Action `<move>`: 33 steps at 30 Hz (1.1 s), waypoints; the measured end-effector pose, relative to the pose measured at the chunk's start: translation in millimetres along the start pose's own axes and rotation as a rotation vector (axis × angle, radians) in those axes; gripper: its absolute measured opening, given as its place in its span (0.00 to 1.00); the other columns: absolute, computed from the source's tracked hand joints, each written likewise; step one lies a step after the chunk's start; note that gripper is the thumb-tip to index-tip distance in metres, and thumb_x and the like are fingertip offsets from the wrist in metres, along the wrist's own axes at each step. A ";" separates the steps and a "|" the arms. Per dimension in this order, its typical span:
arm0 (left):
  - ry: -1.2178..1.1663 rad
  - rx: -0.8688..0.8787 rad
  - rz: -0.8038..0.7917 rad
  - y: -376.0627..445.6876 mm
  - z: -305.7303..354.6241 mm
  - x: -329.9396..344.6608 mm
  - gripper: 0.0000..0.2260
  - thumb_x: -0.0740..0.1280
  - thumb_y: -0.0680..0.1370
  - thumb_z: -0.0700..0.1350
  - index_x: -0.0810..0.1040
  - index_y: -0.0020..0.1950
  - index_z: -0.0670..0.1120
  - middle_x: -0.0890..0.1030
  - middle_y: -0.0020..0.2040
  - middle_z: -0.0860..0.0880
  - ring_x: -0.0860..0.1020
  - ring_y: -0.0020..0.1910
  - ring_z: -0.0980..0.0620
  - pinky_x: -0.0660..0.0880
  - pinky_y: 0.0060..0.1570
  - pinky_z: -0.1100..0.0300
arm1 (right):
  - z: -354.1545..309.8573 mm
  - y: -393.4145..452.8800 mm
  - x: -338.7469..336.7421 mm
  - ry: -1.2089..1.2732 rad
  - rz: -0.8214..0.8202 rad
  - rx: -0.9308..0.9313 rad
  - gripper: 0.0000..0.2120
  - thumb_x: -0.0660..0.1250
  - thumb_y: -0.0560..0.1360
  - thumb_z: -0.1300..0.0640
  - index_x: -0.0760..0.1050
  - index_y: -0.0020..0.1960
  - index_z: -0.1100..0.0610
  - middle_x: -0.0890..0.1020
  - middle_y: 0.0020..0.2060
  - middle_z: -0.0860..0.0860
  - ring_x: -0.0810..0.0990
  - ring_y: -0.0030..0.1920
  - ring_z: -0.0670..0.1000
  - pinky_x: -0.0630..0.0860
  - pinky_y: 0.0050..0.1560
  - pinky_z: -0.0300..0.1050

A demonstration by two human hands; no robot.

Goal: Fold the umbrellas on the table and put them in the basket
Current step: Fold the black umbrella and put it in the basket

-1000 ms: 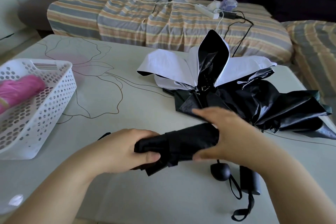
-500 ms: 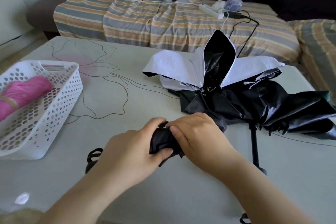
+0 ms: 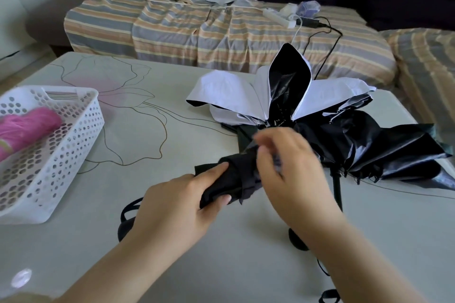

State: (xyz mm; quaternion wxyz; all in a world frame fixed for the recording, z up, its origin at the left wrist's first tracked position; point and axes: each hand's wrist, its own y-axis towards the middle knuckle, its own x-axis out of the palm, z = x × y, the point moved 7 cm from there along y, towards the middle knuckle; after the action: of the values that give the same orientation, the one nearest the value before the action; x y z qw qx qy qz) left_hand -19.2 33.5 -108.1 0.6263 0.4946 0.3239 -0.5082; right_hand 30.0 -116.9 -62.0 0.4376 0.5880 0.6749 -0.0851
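My left hand [image 3: 172, 206] held the black umbrella [image 3: 231, 177] tight. My thumb and fingers were curled around the rolled cloth, so the roll would not spring open. I held it low over the worktop [image 3: 172, 265], close to me, where I could see it well.

My right hand [image 3: 283, 170] was at the far end of the roll, just past my left hand. It looked blurry. Its fingers were bent at the cloth there, and I think they pinched a flap or the strap to wrap it round, but I could not tell for sure.

Behind my right hand lay two more umbrellas, not folded yet. The white umbrella [image 3: 226, 91] was spread out wide, and the dark umbrella [image 3: 369, 145] was floppy beside it, touching it.

The basket [image 3: 81, 140] sat far off to the left of my left hand. A pink umbrella [image 3: 32, 123] was already inside it. I think the basket was put there so my left hand could drop the roll in next.
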 end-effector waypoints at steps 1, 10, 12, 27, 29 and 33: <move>0.012 -0.030 0.023 1.8 -2.8 -1.7 0.20 0.64 0.70 0.60 0.78 0.61 0.61 0.73 0.25 0.55 0.73 0.21 0.55 0.62 0.19 0.67 | 5.2 -4.0 -8.6 -0.011 0.060 0.103 0.07 0.58 0.78 0.52 0.73 0.46 0.52 0.76 0.41 0.43 0.73 0.44 0.43 0.68 0.44 0.32; 0.052 0.053 0.139 -3.0 31.7 -4.9 0.21 0.67 0.70 0.55 0.80 0.61 0.50 0.73 0.27 0.49 0.71 0.19 0.48 0.58 0.22 0.63 | 47.0 -29.2 54.4 0.957 -0.111 1.013 0.19 0.70 0.74 0.47 0.78 0.52 0.63 0.85 0.47 0.57 0.85 0.44 0.51 0.82 0.50 0.48; 0.151 0.142 0.204 -8.8 46.8 -3.4 0.22 0.70 0.69 0.50 0.79 0.63 0.48 0.72 0.29 0.47 0.70 0.21 0.46 0.62 0.23 0.60 | 47.0 -28.3 53.2 1.089 0.044 1.064 0.13 0.72 0.73 0.53 0.79 0.48 0.64 0.85 0.43 0.54 0.84 0.44 0.51 0.82 0.47 0.46; -1.249 -0.283 -0.529 -9.1 49.4 37.9 0.07 0.68 0.75 0.55 0.75 0.52 0.62 0.80 0.36 0.49 0.76 0.28 0.49 0.74 0.31 0.57 | 53.4 -11.7 20.6 1.322 0.133 0.865 0.08 0.71 0.72 0.65 0.79 0.51 0.62 0.85 0.41 0.56 0.85 0.39 0.53 0.83 0.41 0.46; -1.015 -0.178 -0.418 -5.8 53.0 35.7 0.18 0.66 0.77 0.53 0.66 0.63 0.69 0.79 0.33 0.55 0.75 0.28 0.55 0.75 0.32 0.60 | 56.7 -11.4 16.2 1.250 0.182 0.873 0.07 0.73 0.71 0.64 0.80 0.48 0.61 0.85 0.39 0.55 0.85 0.37 0.52 0.81 0.37 0.44; -0.540 0.018 -0.157 -11.4 55.3 31.9 0.31 0.57 0.75 0.62 0.45 0.74 0.68 0.80 0.51 0.57 0.79 0.44 0.56 0.76 0.44 0.57 | 61.4 -9.7 15.2 1.130 0.235 0.856 0.07 0.75 0.69 0.63 0.79 0.45 0.61 0.84 0.37 0.54 0.84 0.36 0.51 0.80 0.37 0.43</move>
State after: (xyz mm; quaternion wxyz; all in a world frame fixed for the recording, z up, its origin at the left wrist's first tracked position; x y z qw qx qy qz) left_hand -26.8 -29.0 -123.8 0.6441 0.3202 0.1783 -0.6714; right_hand 52.8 -147.5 -113.3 -0.2413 0.7311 0.6378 0.0229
